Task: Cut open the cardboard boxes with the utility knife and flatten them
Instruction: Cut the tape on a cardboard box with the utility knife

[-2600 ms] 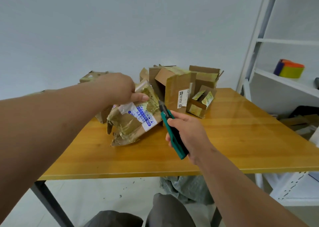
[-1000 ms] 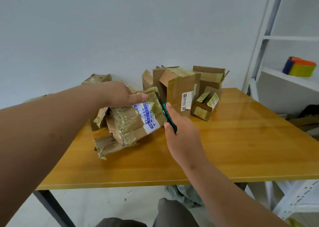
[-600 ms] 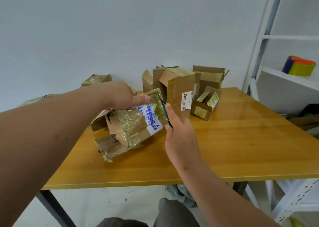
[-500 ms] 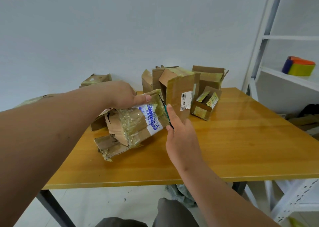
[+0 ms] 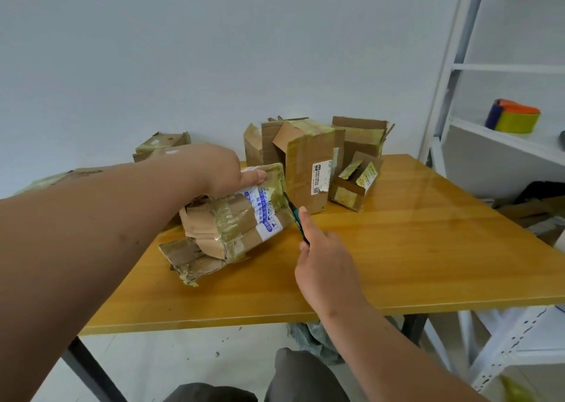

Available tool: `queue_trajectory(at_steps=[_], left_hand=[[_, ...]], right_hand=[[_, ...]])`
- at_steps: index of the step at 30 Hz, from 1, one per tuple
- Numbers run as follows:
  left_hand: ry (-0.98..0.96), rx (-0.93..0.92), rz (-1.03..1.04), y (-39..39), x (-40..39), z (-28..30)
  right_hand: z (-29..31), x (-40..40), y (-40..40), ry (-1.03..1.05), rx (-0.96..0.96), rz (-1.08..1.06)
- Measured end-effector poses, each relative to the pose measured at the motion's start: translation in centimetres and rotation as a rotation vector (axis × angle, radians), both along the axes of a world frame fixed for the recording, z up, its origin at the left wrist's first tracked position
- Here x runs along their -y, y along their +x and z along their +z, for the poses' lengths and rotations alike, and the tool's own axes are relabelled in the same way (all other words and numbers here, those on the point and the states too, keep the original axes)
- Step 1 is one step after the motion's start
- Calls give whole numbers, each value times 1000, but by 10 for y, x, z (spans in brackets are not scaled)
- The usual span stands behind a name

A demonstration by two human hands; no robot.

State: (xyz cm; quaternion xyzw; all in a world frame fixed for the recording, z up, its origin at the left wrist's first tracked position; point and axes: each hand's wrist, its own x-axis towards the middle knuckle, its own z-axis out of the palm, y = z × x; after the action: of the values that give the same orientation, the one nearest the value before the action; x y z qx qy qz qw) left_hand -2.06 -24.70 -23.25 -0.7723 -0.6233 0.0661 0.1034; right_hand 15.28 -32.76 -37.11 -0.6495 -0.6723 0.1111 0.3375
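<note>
Both of my forearms are bare to the edge of the view, with no sleeves, gloves, watch or rings showing. My left hand (image 5: 220, 169) and right hand (image 5: 324, 267) are bare too. A few small dark marks dot each forearm. At the bottom edge my knees show in grey-brown trousers (image 5: 302, 377) of plain cloth.

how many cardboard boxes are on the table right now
About 6: taped box under left hand, one behind the arm, four clustered at back; others may be hidden.
</note>
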Motion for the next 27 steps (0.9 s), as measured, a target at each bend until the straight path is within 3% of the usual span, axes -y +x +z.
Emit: queue_trajectory(at_steps=[10, 22, 27], left_hand=[[72, -65, 3, -3, 6, -10], [-35, -27, 63, -23, 19, -12], [-138, 181, 70, -48, 34, -2]], right_hand=[[-3, 10, 9, -137, 68, 38], [-1, 16, 21, -102, 220, 97], [-10, 15, 34, 25, 123, 235]])
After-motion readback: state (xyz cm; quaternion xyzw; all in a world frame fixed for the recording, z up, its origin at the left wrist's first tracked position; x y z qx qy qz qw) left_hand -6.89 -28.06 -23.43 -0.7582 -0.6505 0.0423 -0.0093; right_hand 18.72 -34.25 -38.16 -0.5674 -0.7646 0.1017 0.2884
